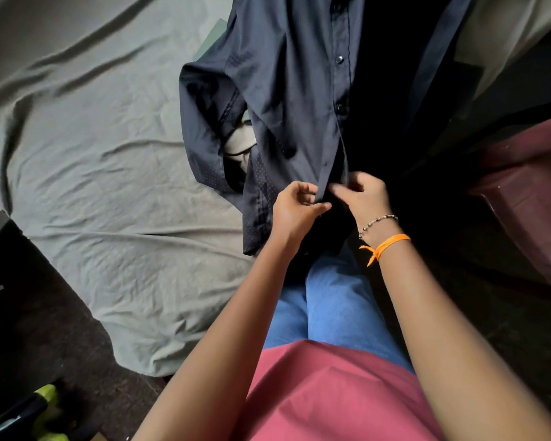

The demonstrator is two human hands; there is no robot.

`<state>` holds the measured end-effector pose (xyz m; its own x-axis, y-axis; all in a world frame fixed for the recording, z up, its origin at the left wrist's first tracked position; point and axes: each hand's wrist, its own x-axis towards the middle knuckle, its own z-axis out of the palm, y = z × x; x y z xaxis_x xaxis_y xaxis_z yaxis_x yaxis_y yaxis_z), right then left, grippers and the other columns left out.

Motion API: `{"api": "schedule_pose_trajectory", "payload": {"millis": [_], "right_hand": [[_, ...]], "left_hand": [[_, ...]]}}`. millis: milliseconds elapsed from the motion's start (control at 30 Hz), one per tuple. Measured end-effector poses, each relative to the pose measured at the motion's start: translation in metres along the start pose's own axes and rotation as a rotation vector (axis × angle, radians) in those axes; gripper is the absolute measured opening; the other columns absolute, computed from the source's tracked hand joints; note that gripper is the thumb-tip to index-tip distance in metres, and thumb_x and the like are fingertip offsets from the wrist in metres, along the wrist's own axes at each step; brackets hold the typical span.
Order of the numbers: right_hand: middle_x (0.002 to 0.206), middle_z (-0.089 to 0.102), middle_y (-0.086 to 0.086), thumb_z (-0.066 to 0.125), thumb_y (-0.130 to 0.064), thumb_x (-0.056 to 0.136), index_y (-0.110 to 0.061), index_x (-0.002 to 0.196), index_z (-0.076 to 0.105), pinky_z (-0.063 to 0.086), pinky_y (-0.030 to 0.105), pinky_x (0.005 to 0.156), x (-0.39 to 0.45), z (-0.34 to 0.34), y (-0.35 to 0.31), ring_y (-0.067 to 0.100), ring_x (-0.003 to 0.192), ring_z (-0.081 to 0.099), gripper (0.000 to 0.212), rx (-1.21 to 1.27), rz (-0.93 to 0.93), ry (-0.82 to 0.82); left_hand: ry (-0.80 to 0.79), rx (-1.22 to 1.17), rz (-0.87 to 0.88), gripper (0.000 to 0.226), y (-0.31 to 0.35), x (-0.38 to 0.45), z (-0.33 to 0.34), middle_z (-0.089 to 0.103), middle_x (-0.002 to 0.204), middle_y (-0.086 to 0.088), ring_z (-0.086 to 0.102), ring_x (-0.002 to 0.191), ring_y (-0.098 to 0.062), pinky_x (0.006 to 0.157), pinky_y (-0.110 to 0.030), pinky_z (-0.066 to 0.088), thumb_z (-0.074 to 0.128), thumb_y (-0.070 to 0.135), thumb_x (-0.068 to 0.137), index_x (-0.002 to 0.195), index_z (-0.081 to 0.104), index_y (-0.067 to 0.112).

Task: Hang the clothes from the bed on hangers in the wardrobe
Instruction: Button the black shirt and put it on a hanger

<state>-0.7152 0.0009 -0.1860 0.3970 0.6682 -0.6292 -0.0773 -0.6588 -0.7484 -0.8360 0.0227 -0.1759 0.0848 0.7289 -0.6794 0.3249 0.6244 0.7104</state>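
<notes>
A dark navy button-up shirt (287, 90) lies spread at the bed's edge, its front placket with dark buttons running down the middle and one sleeve folded at the left. My left hand (295, 206) pinches the left side of the placket near the hem. My right hand (365, 194), with a bead bracelet and an orange thread at the wrist, pinches the other side of the placket right beside it. Both hands meet at the same spot on the shirt front. No hanger or wardrobe shows in this view.
The bed (93, 138) is covered by a wrinkled grey-green sheet to the left. A dark maroon piece of furniture (528, 192) stands at the right. The dark floor (29, 329) lies at the lower left, with a yellow-green object (46, 405) near the corner.
</notes>
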Motion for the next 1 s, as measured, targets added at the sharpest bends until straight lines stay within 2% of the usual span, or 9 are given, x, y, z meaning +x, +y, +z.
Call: {"api": "schedule_pose_trajectory", "payload": {"millis": [67,167,300,367,500,633,733,867,1000], "right_hand": [[0.083,0.066,0.007,0.072,-0.012,0.077,-0.005,0.088,0.066,0.051,0.035,0.077,0.000,-0.005,0.011,0.022,0.082,0.061,0.015,-0.310,0.057,-0.044],[0.088,0.061,0.010,0.064,-0.012,0.082,-0.002,0.090,0.058,0.048,0.036,0.079,-0.003,-0.011,0.024,0.026,0.088,0.056,0.014,-0.448,0.170,-0.091],[0.083,0.052,0.002,0.057,-0.013,0.091,0.001,0.110,0.050,0.040,0.026,0.068,-0.014,-0.017,0.032,0.019,0.077,0.051,0.025,-0.285,0.170,0.028],[0.074,0.053,0.001,0.063,-0.016,0.088,0.001,0.113,0.050,0.046,0.030,0.065,-0.023,-0.020,0.028,0.017,0.070,0.053,0.032,-0.114,0.174,0.072],[0.093,0.063,0.028,0.063,-0.006,0.087,0.002,0.103,0.058,0.050,0.051,0.085,-0.046,-0.026,0.015,0.035,0.090,0.063,0.019,0.242,0.198,-0.041],[0.084,0.054,0.019,0.062,-0.004,0.087,-0.001,0.082,0.060,0.047,0.041,0.075,-0.063,-0.029,0.012,0.026,0.082,0.053,0.006,0.331,0.110,-0.051],[0.075,0.051,0.013,0.065,-0.006,0.085,-0.012,0.072,0.062,0.041,0.037,0.070,-0.067,-0.028,0.013,0.022,0.076,0.047,0.014,0.216,0.012,-0.010],[0.067,0.061,0.002,0.071,-0.005,0.079,-0.019,0.072,0.062,0.050,0.027,0.065,-0.069,-0.022,0.007,0.010,0.065,0.057,0.019,0.057,-0.123,0.029],[0.069,0.060,-0.006,0.072,-0.003,0.076,-0.013,0.073,0.062,0.045,0.010,0.063,-0.069,-0.017,0.003,-0.005,0.060,0.056,0.015,-0.065,-0.270,0.087]], "left_hand": [[0.025,0.068,-0.016,0.028,-0.007,0.003,-0.002,0.060,0.064,0.003,0.054,0.064,-0.013,0.071,-0.032,0.047,0.078,0.006,0.071,0.064,0.056,0.021],[0.008,0.137,-0.050,0.029,-0.013,0.001,-0.005,0.057,0.065,0.004,0.051,0.064,-0.011,0.068,-0.028,0.043,0.073,0.009,0.077,0.064,0.050,0.021],[0.016,0.150,-0.025,0.024,-0.015,-0.007,-0.008,0.052,0.068,0.005,0.047,0.065,-0.009,0.066,-0.027,0.041,0.063,0.012,0.087,0.072,0.046,0.021],[0.035,0.065,-0.010,0.022,-0.013,-0.013,-0.008,0.054,0.072,0.002,0.048,0.065,-0.011,0.061,-0.025,0.041,0.068,0.016,0.084,0.076,0.048,0.021],[0.063,0.073,0.159,0.041,-0.010,-0.030,-0.010,0.054,0.076,0.005,0.051,0.068,-0.010,0.070,-0.028,0.048,0.077,0.016,0.075,0.094,0.041,0.020],[0.010,0.108,0.333,0.032,-0.008,-0.044,-0.011,0.056,0.081,0.009,0.052,0.066,-0.007,0.065,-0.022,0.048,0.072,0.004,0.078,0.085,0.047,0.021],[-0.044,-0.013,0.280,0.025,-0.008,-0.048,-0.010,0.061,0.075,0.003,0.059,0.068,-0.003,0.063,-0.016,0.050,0.065,-0.005,0.082,0.077,0.056,0.018],[-0.081,-0.186,0.183,0.022,-0.008,-0.047,-0.009,0.065,0.072,0.004,0.063,0.067,-0.004,0.064,-0.019,0.052,0.062,-0.005,0.085,0.076,0.062,0.015],[-0.085,-0.165,0.170,0.015,-0.005,-0.050,-0.009,0.065,0.073,0.001,0.060,0.064,-0.005,0.063,-0.019,0.051,0.065,0.002,0.085,0.078,0.065,0.015]]}}
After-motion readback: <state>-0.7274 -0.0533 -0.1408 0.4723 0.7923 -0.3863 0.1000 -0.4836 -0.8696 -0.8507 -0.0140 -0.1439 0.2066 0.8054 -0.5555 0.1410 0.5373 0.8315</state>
